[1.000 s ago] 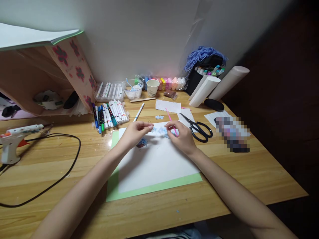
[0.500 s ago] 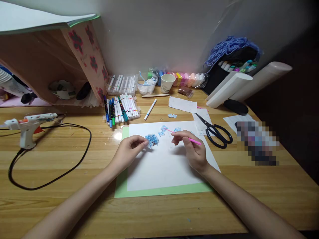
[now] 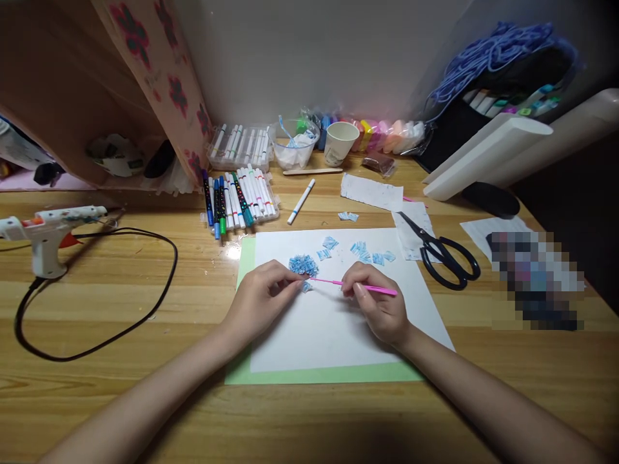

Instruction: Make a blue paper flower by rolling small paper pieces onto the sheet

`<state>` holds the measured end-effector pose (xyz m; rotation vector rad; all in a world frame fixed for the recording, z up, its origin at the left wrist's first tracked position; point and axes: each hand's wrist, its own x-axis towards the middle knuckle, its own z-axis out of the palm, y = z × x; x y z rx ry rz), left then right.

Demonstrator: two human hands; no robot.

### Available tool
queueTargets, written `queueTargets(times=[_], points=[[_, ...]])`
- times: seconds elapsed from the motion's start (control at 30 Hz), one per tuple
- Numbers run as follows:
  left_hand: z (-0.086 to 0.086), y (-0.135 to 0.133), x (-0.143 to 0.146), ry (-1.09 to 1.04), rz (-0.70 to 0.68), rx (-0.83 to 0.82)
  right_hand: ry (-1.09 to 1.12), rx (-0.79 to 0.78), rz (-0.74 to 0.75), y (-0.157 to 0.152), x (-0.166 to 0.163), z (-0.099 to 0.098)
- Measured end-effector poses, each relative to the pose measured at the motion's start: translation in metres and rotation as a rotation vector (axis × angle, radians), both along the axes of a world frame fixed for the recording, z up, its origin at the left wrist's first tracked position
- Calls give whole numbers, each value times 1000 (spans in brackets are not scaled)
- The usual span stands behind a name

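Observation:
My left hand is closed in a pinch at the edge of a ruffled blue cluster, apparently of crumpled bits. A small blue-and-white piece shows just below its fingertips. In my right hand is a thin pink tool with a thicker handle, its fine tip reaching my left fingertips. Whether the tip touches the piece I cannot tell. Several blue-streaked scraps lie beyond the hands on a white sheet, which rests on a green sheet.
Black scissors lie on torn white paper at right. Markers, a paper cup and a clear bowl stand at the back. A white glue gun and its looped cord are at left. White rolls lean at right.
The pink tool's tip has moved from a scrap on the sheet to my left fingertips, and a small piece now shows there. The camera view has shifted and tilted slightly.

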<state>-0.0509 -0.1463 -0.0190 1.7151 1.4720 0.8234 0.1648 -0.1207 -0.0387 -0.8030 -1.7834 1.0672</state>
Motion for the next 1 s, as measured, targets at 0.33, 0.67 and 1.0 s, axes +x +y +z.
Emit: queueTargets(times=[0.33, 0.67, 1.0], points=[[0, 13, 1, 293, -155, 210, -138, 97, 42, -1, -1, 6], [-3, 12, 1, 332, -152, 280, -157, 144, 63, 1, -2, 7], [-2, 16, 2, 342, -97, 312, -153, 141, 51, 1, -4, 7]])
